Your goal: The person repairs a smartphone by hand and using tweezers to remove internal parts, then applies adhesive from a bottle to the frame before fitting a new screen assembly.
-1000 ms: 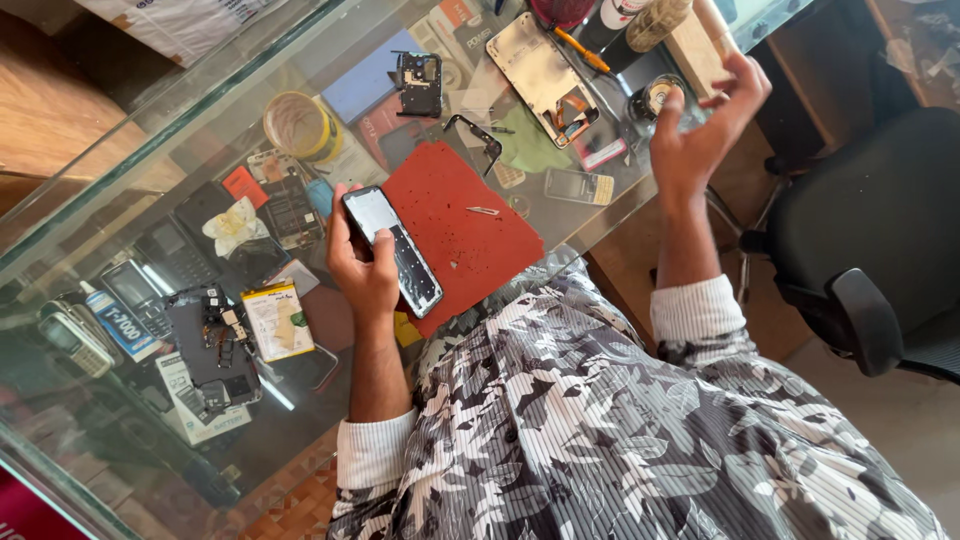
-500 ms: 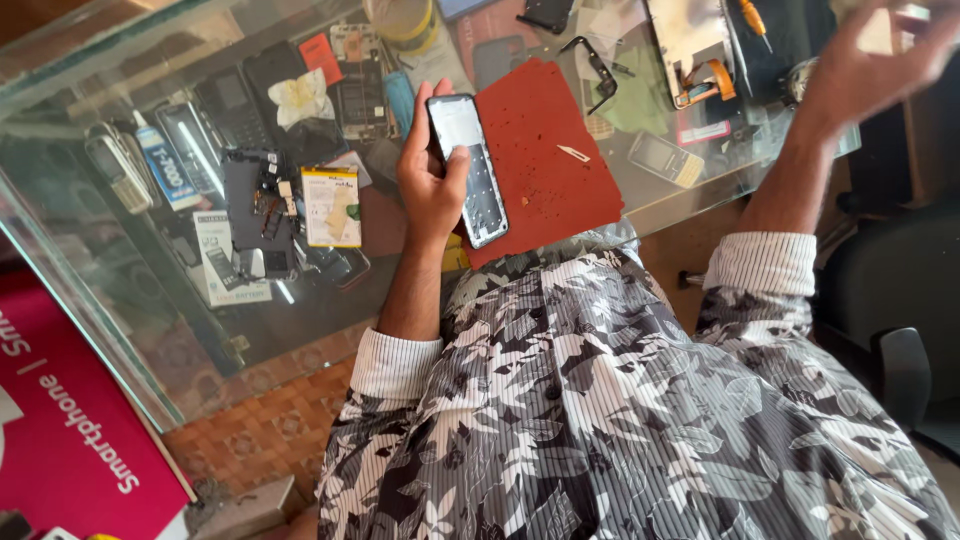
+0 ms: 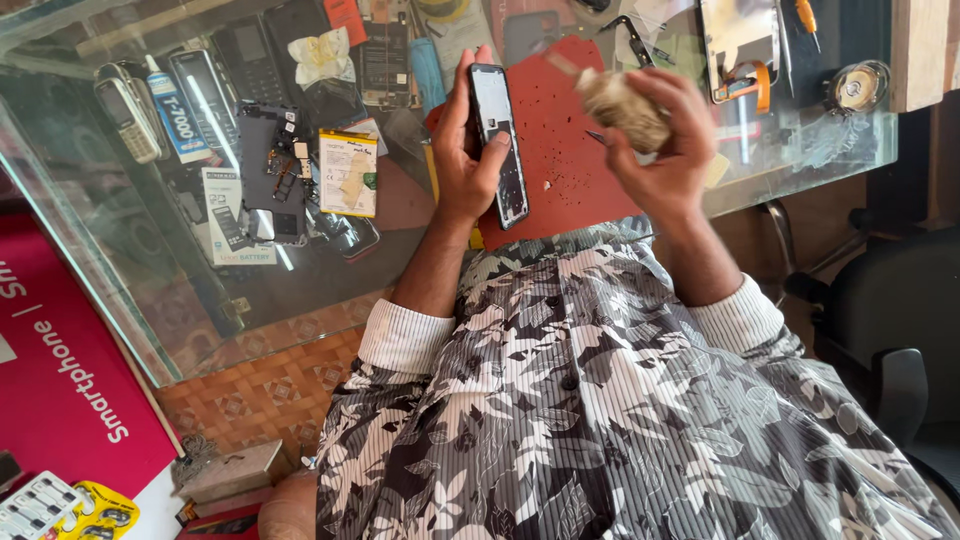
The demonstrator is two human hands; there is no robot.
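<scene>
My left hand (image 3: 462, 165) grips a black smartphone (image 3: 499, 140) by its edges, screen tilted toward me, above the red work mat (image 3: 570, 170) on the glass tabletop (image 3: 150, 290) — my right hand (image 3: 655, 140) is closed round a pale, wadded cloth (image 3: 620, 105) just beside it.

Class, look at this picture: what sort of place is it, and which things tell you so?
Probably a phone repair shop. The left hand holds a phone over a red mat, and old handsets and loose phone parts lie under the glass counter.
</scene>
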